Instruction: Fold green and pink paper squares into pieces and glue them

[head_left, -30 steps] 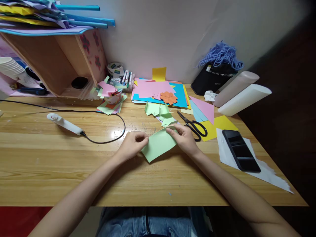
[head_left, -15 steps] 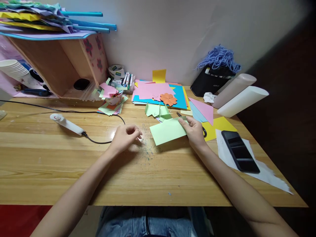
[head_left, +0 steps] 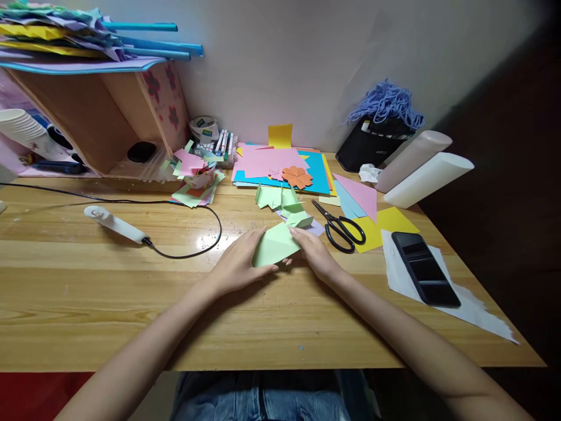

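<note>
A light green sheet of paper point(head_left: 274, 245) lies partly folded on the wooden desk point(head_left: 87, 292) in front of me. My left hand point(head_left: 239, 264) grips its left side, fingers stretched along the lower edge. My right hand point(head_left: 314, 256) holds its right side, with the fingertips pressed on the paper. Just beyond the sheet lie several small folded green pieces point(head_left: 287, 204). Black scissors point(head_left: 340, 225) rest to the right of my right hand.
A stack of coloured paper with an orange paper flower point(head_left: 297, 175) lies at the back. A phone point(head_left: 424, 268) sits on white paper at right. A white tool with a black cable point(head_left: 116, 222) is at left, a wooden box point(head_left: 100, 111) behind it. Black holder with blue yarn point(head_left: 377, 126).
The green sheet came back from the right toward the middle and is now folded smaller. My left hand, which had let go, is on it again.
</note>
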### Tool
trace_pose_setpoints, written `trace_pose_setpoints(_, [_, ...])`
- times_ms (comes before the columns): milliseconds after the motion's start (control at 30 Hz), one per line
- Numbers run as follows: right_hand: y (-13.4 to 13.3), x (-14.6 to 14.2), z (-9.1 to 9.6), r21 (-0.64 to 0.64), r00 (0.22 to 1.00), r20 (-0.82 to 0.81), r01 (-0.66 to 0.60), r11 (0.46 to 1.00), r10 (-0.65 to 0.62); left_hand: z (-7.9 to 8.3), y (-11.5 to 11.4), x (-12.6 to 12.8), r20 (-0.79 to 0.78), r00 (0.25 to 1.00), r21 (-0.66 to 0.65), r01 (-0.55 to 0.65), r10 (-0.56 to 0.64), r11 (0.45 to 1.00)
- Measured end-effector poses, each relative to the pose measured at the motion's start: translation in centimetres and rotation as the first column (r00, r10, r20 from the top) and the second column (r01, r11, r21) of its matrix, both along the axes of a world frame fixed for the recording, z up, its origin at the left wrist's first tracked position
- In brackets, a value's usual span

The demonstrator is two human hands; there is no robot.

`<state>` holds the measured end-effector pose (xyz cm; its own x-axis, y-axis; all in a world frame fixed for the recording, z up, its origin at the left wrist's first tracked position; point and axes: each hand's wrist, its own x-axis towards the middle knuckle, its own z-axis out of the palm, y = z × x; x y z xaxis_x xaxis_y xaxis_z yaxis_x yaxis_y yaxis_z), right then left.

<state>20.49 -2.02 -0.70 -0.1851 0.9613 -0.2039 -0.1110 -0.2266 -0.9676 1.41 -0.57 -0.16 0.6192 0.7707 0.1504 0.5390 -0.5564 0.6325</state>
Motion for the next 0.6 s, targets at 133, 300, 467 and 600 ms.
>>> trace_pose_setpoints(133, [0.04, 0.2, -0.02, -0.019, 0.996, -0.07, -0.054, 0.998, 0.053, 0.03, 0.59, -0.44, 0.042, 0.998, -0.076, -0.037, 0.041, 0.996])
trace_pose_setpoints(300, [0.03, 0.15, -0.4, 0.031, 0.99, -0.018, -0.142, 0.989, 0.143, 0.53, 0.68, -0.46, 0.07, 0.993, -0.15, -0.085, 0.097, 0.985])
trace_pose_setpoints(467, [-0.08, -0.11, -0.69, 0.042, 0.989, -0.004, -0.145, 0.989, 0.145, 0.71, 0.46, -0.38, 0.082, 0.992, -0.174, -0.08, 0.095, 0.981])
trace_pose_setpoints(600, [-0.2, -0.33, -0.67, 0.065, 0.994, -0.012, -0.105, 0.992, 0.106, 0.44, 0.41, -0.33, 0.08, 0.993, -0.166, -0.07, 0.085, 0.984])
